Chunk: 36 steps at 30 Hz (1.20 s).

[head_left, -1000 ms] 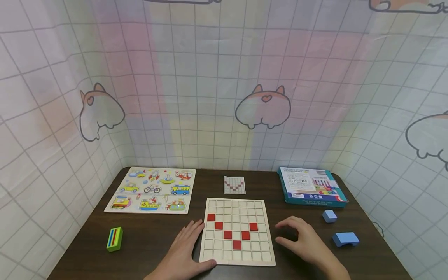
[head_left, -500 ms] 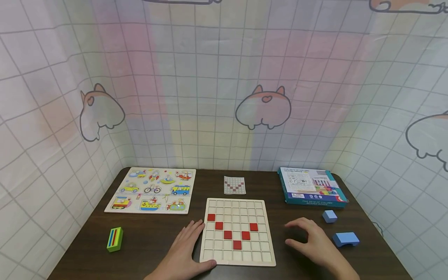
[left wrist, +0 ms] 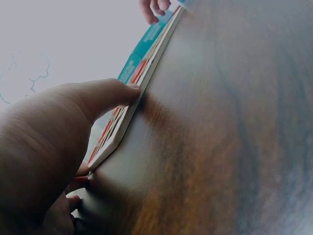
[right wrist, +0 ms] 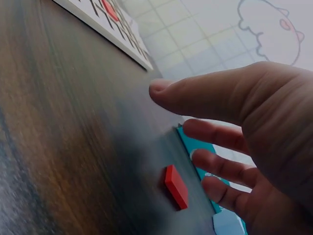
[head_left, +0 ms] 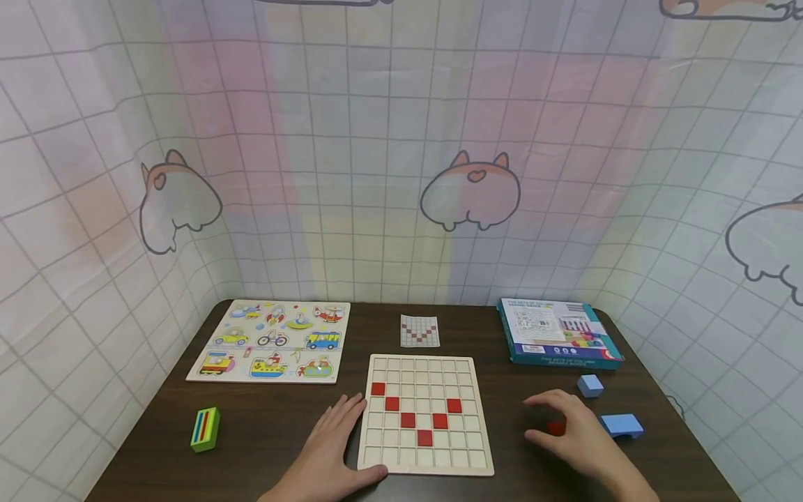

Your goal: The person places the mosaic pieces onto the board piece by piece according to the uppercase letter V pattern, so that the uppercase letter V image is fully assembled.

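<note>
A white grid board point(head_left: 461, 460) lies on the table with several red square tiles set in a V-like pattern. My left hand point(head_left: 329, 450) rests at its front left corner, fingers straight along the left edge and thumb against the front edge. In the left wrist view the thumb point(left wrist: 110, 95) touches the board's side point(left wrist: 129, 115). My right hand point(head_left: 574, 432) hovers right of the board, thumb and fingers spread apart. A loose red tile point(right wrist: 176, 187) lies on the table beneath it, apart from the fingers, and the hand partly covers this tile in the head view.
A small pattern card point(head_left: 420, 332) lies behind the board. At the back left is a vehicle picture puzzle point(head_left: 263, 341); at the back right, a teal box point(head_left: 561, 335). Blue blocks, a cube point(head_left: 590, 385) and an arch point(head_left: 622, 425), stand right; a green striped block point(head_left: 205, 429) sits left.
My right hand has shifted right, away from the board, and a loose red tile now shows between its thumb and fingers. The left hand and board stay put.
</note>
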### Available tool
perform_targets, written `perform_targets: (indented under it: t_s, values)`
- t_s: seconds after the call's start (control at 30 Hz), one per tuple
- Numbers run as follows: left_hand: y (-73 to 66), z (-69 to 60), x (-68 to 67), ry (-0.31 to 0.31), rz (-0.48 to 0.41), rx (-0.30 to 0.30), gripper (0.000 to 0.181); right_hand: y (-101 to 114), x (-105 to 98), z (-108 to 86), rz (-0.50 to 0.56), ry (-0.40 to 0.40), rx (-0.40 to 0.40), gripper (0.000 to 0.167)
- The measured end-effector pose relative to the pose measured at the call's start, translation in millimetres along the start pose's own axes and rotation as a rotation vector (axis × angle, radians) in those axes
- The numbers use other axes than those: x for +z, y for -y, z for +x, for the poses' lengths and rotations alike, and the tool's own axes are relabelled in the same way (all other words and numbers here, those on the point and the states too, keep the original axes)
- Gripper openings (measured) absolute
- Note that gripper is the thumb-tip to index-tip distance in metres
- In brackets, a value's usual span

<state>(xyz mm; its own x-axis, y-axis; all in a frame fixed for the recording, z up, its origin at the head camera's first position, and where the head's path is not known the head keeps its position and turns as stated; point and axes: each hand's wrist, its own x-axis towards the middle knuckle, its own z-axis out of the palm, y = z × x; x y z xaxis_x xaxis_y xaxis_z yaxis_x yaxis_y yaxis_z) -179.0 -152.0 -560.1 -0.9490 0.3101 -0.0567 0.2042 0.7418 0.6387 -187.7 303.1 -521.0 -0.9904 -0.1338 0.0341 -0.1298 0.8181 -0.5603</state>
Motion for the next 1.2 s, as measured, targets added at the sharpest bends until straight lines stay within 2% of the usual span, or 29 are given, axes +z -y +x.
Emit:
perform_targets:
  t_s: [0.2, 0.6, 0.87, 1.2]
  values:
    - [-0.4, -0.8, -0.1, -0.003, -0.002, 0.0, 0.125, -10, -4, -1.4, -0.029, -0.003, -0.017, 0.047]
    - [-1.8, -1.0, -0.1, -0.003, -0.009, -0.003, 0.124, -21, -13, -3.5, -0.053, 0.043, 0.085, 0.051]
    - [-1.3, -0.2, 0.3, -0.001, -0.002, 0.0, 0.125, -25, -13, -2.4, -0.065, 0.065, 0.128, 0.042]
    - [0.6, 0.3, 1.2, -0.003, 0.004, 0.008, 0.124, -26, -11, -2.5, -0.049, 0.056, 0.158, 0.027]
